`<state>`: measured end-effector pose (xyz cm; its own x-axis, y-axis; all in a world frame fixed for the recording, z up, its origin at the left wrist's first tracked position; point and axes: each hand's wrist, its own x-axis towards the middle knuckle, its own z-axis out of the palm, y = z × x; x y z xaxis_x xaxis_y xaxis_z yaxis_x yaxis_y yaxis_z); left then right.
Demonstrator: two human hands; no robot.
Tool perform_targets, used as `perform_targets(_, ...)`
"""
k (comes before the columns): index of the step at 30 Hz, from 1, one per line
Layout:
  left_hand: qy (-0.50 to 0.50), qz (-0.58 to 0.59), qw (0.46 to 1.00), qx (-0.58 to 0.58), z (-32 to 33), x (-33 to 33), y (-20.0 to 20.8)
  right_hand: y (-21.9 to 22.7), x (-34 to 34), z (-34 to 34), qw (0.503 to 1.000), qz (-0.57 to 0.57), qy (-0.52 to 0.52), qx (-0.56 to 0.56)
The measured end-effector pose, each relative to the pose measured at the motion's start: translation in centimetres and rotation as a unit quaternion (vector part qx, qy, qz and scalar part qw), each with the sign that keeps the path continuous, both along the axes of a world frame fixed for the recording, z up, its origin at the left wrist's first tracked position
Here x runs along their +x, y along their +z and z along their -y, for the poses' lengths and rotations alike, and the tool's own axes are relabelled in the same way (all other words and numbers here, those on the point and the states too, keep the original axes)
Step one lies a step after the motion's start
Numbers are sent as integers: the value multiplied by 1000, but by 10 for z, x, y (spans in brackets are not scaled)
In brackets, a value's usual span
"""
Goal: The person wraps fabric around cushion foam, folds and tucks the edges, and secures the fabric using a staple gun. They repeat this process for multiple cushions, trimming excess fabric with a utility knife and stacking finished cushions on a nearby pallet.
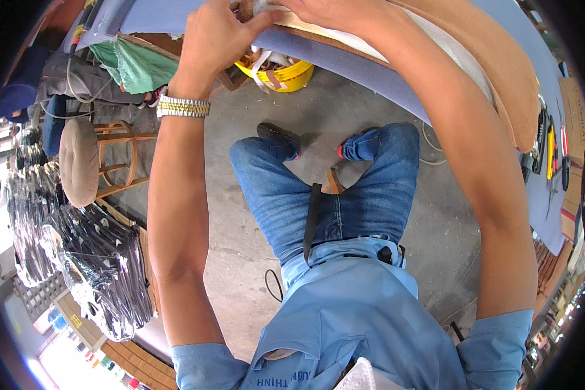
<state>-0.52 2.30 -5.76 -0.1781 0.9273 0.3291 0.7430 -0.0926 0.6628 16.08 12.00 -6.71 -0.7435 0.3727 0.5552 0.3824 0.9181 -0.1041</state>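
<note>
A padded upholstery piece (510, 78) in tan-brown fabric, with white wadding (458, 55) along its near edge, lies on a blue-grey covered worktable (344, 62). My left hand (218, 32), wearing a metal watch (183, 106), curls at the piece's left end, its thumb stretched right along the edge. My right hand (325, 12) bends over the same edge beside it, fingers closed on the white and brown material. The picture's top edge cuts off part of both hands, so some fingertips are hidden.
Beneath the table stands a yellow bucket (292, 77) of scraps, with green cloth (133, 65) to its left. A cushioned wooden stool (79, 153) and plastic-wrapped goods (104, 273) are on the left. Hand tools (552, 149) lie on the table's right side. A thin hose (429, 140) trails across the floor.
</note>
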Motion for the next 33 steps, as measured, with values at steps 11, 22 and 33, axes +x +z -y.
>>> perform_targets(11,-74,-173,981,49,-24,-24,-20,16,1,15,999,30,15,9)
perform_targets(22,-83,-72,994,-27,-37,-46,-20,3,-11,7,992,12,65,107)
perform_targets(33,-93,-89,991,-31,-35,-44,-26,1,-17,-2,974,204,-61,73)
